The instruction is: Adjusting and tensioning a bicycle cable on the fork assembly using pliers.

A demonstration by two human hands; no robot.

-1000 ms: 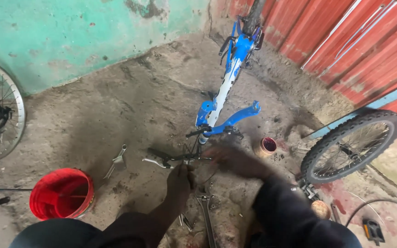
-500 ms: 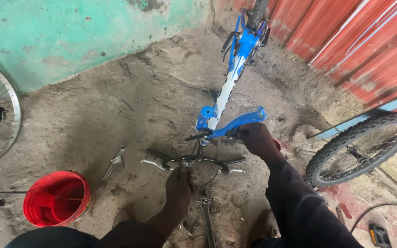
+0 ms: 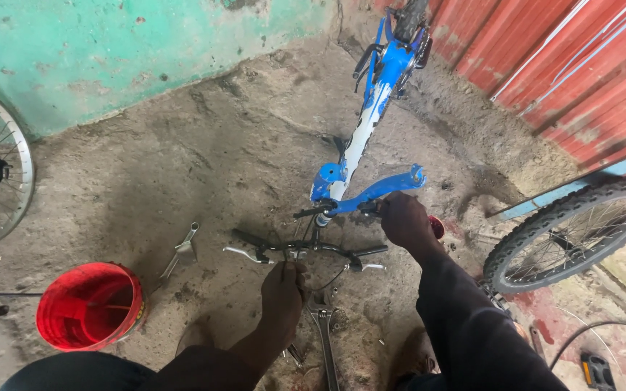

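We find no labels, signs or screens anywhere in the frame. The only container is a round red bucket point(image 3: 90, 305) at the lower left of the frame, standing upright on the dirt floor, open at the top, with a thin wire handle lying across its mouth. We cannot tell whether anything lies inside it.

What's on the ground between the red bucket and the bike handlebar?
In the head view, a grey metal bike part lies on the dirt between the red bucket and the handlebar.
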